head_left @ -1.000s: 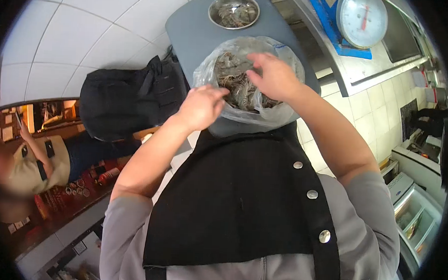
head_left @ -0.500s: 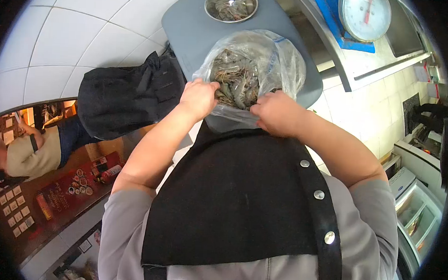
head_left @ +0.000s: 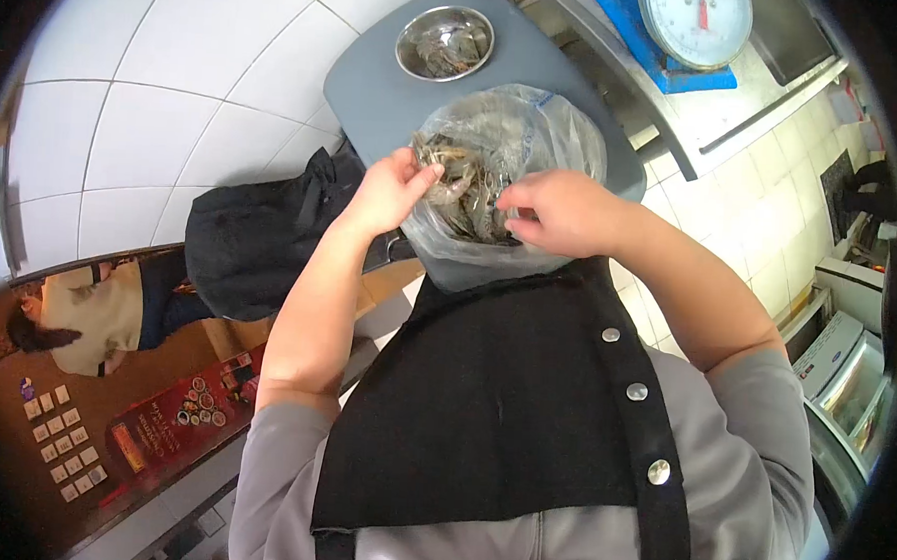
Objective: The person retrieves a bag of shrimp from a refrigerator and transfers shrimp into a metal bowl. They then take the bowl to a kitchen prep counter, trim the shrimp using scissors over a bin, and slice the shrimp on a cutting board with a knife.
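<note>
Grey raw shrimp fill a clear plastic bag whose mouth lies spread open on a grey stool-like surface. At the bag's left rim, my left hand is closed with thumb and fingers around a few shrimp raised above the heap. My right hand reaches in from the other side, its fingers curled at the shrimp; what lies between its fingertips is hard to make out. Beyond the bag stands a round metal bowl with some shrimp in it.
A blue dial scale stands on the metal counter at upper right. Black cloth hangs at left, near the white tiled wall. Another person is at lower left, past a red menu board.
My left hand has come up from the bag's edge with shrimp in its fingers. The right hand has shifted over the shrimp. The view has tilted slightly, and the other person has changed posture.
</note>
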Motion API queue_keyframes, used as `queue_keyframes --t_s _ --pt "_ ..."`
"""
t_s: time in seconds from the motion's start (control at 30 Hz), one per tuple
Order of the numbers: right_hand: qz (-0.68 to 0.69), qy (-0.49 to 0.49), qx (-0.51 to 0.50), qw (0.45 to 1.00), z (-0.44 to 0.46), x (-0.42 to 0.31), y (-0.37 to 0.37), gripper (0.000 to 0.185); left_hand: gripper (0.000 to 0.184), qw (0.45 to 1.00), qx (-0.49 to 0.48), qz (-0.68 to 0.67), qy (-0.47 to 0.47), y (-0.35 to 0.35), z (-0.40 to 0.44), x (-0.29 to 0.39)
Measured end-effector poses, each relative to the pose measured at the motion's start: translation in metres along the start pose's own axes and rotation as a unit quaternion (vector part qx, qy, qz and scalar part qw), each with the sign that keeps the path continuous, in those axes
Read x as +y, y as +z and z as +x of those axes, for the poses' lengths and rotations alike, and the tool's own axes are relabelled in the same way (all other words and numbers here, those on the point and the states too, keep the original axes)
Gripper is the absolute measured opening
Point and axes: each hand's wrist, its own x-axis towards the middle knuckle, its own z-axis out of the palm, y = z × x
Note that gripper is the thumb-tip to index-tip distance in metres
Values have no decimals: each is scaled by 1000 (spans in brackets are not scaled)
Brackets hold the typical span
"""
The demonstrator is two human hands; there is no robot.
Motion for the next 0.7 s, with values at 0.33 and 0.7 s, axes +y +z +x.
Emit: queue_keyframes --t_s 0.33,0.7 --pt "20 -82 177 981 36 0 32 42 28 920 -48 -360 -148 -12 -16 31" --pt "22 -36 172 984 49 20 57 18 24 977 -11 209 -38 22 -26 -52"
